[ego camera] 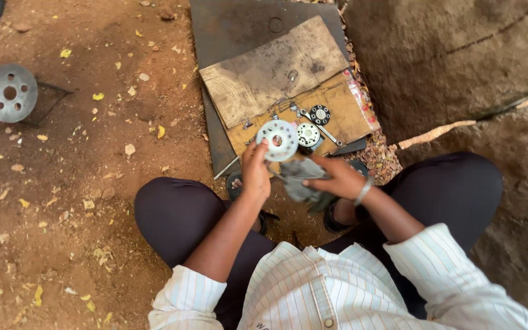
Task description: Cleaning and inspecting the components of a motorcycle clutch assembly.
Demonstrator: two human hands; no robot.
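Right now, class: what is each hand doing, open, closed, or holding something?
Left hand: closed on the round metal disc.
Right hand: closed on the grey rag.

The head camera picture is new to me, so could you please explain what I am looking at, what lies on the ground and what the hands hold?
The single picture comes from a camera worn on a person's head, looking down at their own lap and hands as they squat on reddish dirt ground.

The left hand holds up a round silvery metal disc with holes. The right hand, which wears a metal bangle, grips a crumpled grey rag.

In front of them a worn brown cardboard sheet lies on a dark metal plate. On the cardboard rest a small round silvery part, a black toothed ring and a slim metal tool. Far left on the dirt lies a larger grey perforated disc.
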